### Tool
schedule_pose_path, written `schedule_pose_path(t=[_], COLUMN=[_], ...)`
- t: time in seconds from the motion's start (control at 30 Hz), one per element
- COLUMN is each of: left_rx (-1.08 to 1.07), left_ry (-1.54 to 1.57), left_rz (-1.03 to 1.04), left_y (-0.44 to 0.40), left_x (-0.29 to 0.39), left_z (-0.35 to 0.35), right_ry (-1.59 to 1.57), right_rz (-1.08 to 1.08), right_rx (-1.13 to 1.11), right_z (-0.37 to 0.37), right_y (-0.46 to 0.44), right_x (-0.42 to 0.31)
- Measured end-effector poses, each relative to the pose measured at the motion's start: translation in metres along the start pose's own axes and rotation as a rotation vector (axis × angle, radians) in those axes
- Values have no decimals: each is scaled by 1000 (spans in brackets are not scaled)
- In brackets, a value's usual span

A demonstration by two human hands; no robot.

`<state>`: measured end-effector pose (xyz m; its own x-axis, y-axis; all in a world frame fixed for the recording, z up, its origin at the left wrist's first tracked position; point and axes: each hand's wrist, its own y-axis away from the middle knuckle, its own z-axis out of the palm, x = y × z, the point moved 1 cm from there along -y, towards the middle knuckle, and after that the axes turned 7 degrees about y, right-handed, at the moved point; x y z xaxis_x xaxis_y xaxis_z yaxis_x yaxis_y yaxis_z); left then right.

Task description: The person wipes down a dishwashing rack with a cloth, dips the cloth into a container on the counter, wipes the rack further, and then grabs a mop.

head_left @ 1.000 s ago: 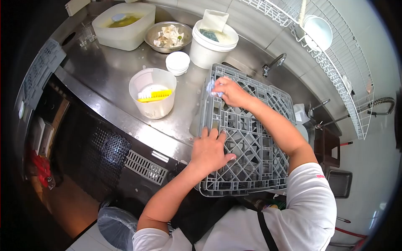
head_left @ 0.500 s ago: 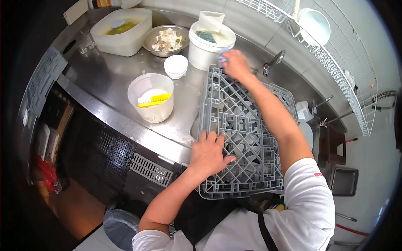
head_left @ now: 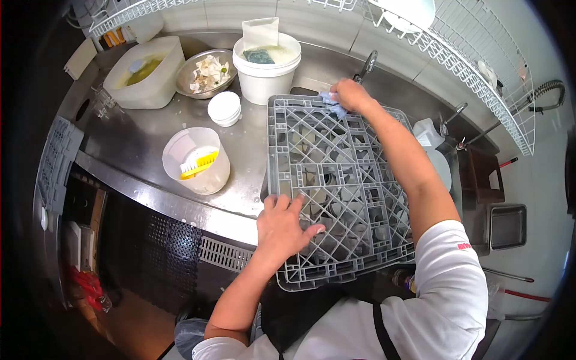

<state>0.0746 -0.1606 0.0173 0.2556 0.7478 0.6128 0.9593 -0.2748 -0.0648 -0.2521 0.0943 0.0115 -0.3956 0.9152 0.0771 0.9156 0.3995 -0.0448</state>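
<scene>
A large grey lattice rack [head_left: 345,157] lies flat over the counter, with pale cups or dishes showing through its grid. My left hand [head_left: 281,229] rests spread on the rack's near left edge, fingers apart, holding nothing. At the rack's far edge, close to the tap [head_left: 367,65], my right hand [head_left: 352,96] is closed on a crumpled blue cloth [head_left: 333,105], which touches the rim.
Left of the rack stand a tub with a yellow brush [head_left: 213,177], stacked white bowls [head_left: 225,110], a white bucket [head_left: 267,83], a metal bowl of scraps [head_left: 180,77] and a bin of yellowish liquid [head_left: 157,90]. A wire shelf [head_left: 456,57] hangs above.
My right hand has moved with the cloth from the rack's left side to its far edge and then rightwards along it. My left hand stays on the rack. The camera view has shifted.
</scene>
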Motion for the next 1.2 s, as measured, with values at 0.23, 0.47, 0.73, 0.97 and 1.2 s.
schedule_pose_path(t=[0.23,0.47,0.73,0.97,1.2], left_rx=[-6,-23,11,38,54], left_ry=[-39,-52,12,-39,-46], left_rz=[-4,-20,0,20,11], left_y=[0,-1,-1,2,2], left_x=[1,4,2,2,2], left_z=[3,1,2,4,2], right_ry=[-491,-413,-226,-342,-223], right_rz=[-165,-227,29,-216,-39], right_rx=[446,399,59,235,200], right_z=[28,53,31,44,50], right_y=[-20,-51,-23,-25,-35], right_x=[-90,-132,-58,-107,-54])
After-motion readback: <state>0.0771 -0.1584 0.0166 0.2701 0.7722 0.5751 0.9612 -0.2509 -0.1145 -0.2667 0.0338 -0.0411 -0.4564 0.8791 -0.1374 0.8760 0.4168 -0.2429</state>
